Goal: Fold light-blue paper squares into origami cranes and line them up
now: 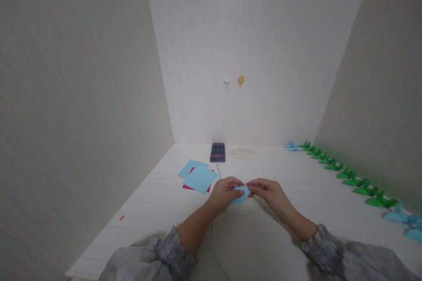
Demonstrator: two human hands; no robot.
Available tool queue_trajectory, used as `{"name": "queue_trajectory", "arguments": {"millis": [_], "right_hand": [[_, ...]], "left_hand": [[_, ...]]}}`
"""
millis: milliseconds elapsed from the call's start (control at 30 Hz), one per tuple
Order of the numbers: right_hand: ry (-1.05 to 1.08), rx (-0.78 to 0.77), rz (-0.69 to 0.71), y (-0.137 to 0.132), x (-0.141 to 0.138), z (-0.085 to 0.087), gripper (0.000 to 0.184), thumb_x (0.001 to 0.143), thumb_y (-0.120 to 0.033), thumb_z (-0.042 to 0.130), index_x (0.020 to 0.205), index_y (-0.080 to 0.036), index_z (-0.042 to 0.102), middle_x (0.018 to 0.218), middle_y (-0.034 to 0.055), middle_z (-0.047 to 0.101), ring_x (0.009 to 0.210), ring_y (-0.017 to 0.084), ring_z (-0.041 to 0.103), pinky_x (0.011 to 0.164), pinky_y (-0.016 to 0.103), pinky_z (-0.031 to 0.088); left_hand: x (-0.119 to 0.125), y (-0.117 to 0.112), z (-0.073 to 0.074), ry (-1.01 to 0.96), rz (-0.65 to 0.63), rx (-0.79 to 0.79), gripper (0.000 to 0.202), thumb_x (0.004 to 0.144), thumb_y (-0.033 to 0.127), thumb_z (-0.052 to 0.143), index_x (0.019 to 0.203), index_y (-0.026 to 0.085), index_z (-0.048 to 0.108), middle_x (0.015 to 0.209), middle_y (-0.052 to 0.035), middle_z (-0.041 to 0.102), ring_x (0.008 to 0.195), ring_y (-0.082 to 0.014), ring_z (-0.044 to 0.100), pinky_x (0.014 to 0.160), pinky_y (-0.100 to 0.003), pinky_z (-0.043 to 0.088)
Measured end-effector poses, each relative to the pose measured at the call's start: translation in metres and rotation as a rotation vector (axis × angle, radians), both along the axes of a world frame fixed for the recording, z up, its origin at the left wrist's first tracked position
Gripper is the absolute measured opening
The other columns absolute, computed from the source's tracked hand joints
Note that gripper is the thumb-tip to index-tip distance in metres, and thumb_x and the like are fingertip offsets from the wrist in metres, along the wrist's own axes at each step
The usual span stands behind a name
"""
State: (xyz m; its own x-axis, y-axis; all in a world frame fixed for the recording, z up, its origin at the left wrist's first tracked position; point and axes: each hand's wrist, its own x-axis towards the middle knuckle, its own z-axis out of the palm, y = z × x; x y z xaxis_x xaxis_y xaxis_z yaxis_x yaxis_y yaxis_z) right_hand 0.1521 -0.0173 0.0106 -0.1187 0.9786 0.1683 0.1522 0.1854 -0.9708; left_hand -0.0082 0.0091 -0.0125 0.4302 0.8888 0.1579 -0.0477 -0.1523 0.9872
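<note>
A small light blue folded paper (pixel 240 194) is pinched between both hands just above the white table (pixel 158 210). My left hand (pixel 224 191) grips its left side with fingers curled. On the paper's right edge, the fingertips of my right hand (pixel 267 191) are pressed together. Most of the paper is hidden by the fingers. Patterned grey sleeves cover both forearms.
A stack of blue and red paper sheets (pixel 198 176) lies left of the hands. A phone (pixel 218 152) stands at the back with a white cable (pixel 214 241) running toward me. Green folded paper figures (pixel 346 173) and blue ones (pixel 400 216) line the right wall. Two hooks (pixel 234 81) hang on the back wall.
</note>
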Motion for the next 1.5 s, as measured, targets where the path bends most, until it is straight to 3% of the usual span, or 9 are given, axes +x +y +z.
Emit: {"name": "queue_trajectory", "arguments": {"millis": [433, 600, 800, 933, 1100, 1367, 1500], "right_hand": [[0.054, -0.021, -0.052, 0.001, -0.002, -0.002, 0.020, 0.058, -0.031, 0.060, 0.070, -0.015, 0.063, 0.058, 0.0025, 0.064, 0.058, 0.017, 0.059, 0.062, 0.030, 0.045], [0.042, -0.052, -0.014, 0.002, -0.003, -0.006, 0.021, 0.059, -0.032, 0.059, 0.071, -0.014, 0.063, 0.058, 0.0028, 0.064, 0.057, 0.017, 0.059, 0.060, 0.028, 0.045], [-0.070, -0.093, 0.043, 0.006, -0.002, -0.020, 0.020, 0.062, -0.033, 0.056, 0.058, -0.014, 0.060, 0.048, -0.0005, 0.057, 0.041, 0.009, 0.048, 0.043, 0.021, 0.036], [-0.112, -0.114, 0.015, 0.006, -0.001, -0.022, 0.023, 0.063, -0.034, 0.054, 0.049, -0.016, 0.053, 0.038, -0.0038, 0.048, 0.034, 0.007, 0.039, 0.037, 0.020, 0.027], [-0.178, -0.113, -0.019, 0.006, 0.004, -0.022, 0.027, 0.066, -0.035, 0.050, 0.046, -0.016, 0.050, 0.036, -0.0036, 0.045, 0.033, 0.007, 0.035, 0.035, 0.020, 0.024], [-0.524, 0.037, -0.103, 0.009, 0.006, -0.021, 0.030, 0.069, -0.033, 0.046, 0.045, -0.016, 0.049, 0.036, -0.0019, 0.047, 0.036, 0.009, 0.039, 0.039, 0.020, 0.026], [-0.533, 0.001, -0.078, 0.010, 0.007, -0.021, 0.028, 0.070, -0.031, 0.043, 0.048, -0.015, 0.050, 0.039, -0.0013, 0.049, 0.037, 0.008, 0.039, 0.039, 0.019, 0.027]], "left_hand": [[0.000, 0.000, 0.002, 0.071, 0.064, 0.072, 0.022, 0.061, 0.027, 0.059, 0.079, 0.015, 0.056, 0.064, -0.0006, 0.055, 0.057, -0.0094, 0.048, 0.053, -0.019, 0.033], [-0.001, -0.001, 0.001, 0.075, 0.053, 0.103, 0.021, 0.063, 0.026, 0.056, 0.082, 0.016, 0.053, 0.068, -0.0005, 0.054, 0.060, -0.0097, 0.048, 0.055, -0.020, 0.035], [-0.002, -0.003, 0.000, 0.119, 0.029, 0.151, 0.024, 0.062, 0.023, 0.057, 0.084, 0.017, 0.047, 0.063, 0.0023, 0.051, 0.057, -0.0084, 0.047, 0.052, -0.019, 0.034], [-0.004, -0.002, -0.003, 0.171, -0.010, 0.167, 0.037, 0.055, 0.020, 0.063, 0.087, 0.019, 0.046, 0.064, 0.0032, 0.052, 0.057, -0.0084, 0.049, 0.052, -0.018, 0.034], [-0.005, 0.004, -0.007, 0.184, -0.025, 0.102, 0.042, 0.054, 0.019, 0.064, 0.090, 0.019, 0.042, 0.056, 0.0060, 0.050, 0.048, -0.0076, 0.049, 0.046, -0.018, 0.036], [-0.007, 0.009, -0.010, 0.181, 0.007, 0.037, 0.041, 0.054, 0.023, 0.064, 0.088, 0.017, 0.041, 0.052, 0.0053, 0.053, 0.045, -0.0094, 0.052, 0.043, -0.018, 0.039], [-0.007, 0.010, -0.008, 0.119, 0.023, 0.005, 0.040, 0.055, 0.025, 0.064, 0.087, 0.016, 0.041, 0.050, 0.0051, 0.053, 0.042, -0.0090, 0.052, 0.042, -0.018, 0.039]]}}
